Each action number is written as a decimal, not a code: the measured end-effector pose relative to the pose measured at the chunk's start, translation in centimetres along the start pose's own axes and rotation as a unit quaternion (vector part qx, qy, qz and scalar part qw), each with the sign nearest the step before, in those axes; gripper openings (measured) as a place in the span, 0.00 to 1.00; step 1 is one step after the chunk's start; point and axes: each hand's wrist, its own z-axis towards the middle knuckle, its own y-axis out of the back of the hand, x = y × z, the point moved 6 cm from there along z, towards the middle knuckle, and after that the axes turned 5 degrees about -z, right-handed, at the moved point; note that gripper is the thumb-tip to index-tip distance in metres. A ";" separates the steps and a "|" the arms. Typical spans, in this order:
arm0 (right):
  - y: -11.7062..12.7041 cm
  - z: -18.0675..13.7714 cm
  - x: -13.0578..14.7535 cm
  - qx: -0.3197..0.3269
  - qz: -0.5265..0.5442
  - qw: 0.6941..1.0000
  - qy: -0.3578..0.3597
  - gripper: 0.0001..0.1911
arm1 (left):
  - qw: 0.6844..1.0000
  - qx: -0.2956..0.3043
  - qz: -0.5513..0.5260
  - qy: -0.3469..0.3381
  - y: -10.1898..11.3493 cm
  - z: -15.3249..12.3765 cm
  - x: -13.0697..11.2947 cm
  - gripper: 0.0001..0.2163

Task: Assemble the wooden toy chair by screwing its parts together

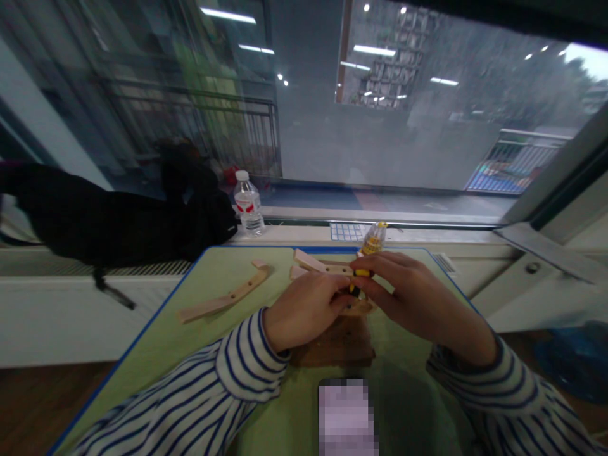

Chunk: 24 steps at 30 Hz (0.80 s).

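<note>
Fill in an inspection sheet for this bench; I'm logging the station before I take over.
Surface: green table with blue edge, against a window sill.
Job's things: wooden pieces and a small yellow part held between both hands, over a brown board.
Clutter: loose curved strip at left; blurred phone near the front edge.
Grippers: left hand and right hand both closed on the wooden pieces.
Cables: nothing seen.
Surroundings: black bag, water bottle and yellow bottle on the sill; window behind.

Pale wooden slat [317,264] lies angled on the bench, yellow-handled tool [361,273] at its near end.
</note>
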 end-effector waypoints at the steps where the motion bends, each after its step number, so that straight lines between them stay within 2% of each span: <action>1: 0.0 0.0 0.0 0.000 0.001 1.000 -0.001 0.11 | 1.000 -0.001 0.001 0.001 0.0 0.0 0.0 0.10; 17: 0.2 0.1 0.2 -0.006 0.019 1.000 0.013 0.13 | 0.999 -0.013 0.019 0.024 -0.2 0.1 0.5 0.10; 24: 0.2 0.2 0.4 -0.001 0.010 1.000 0.021 0.13 | 1.000 -0.017 0.022 0.008 -0.2 0.1 0.5 0.09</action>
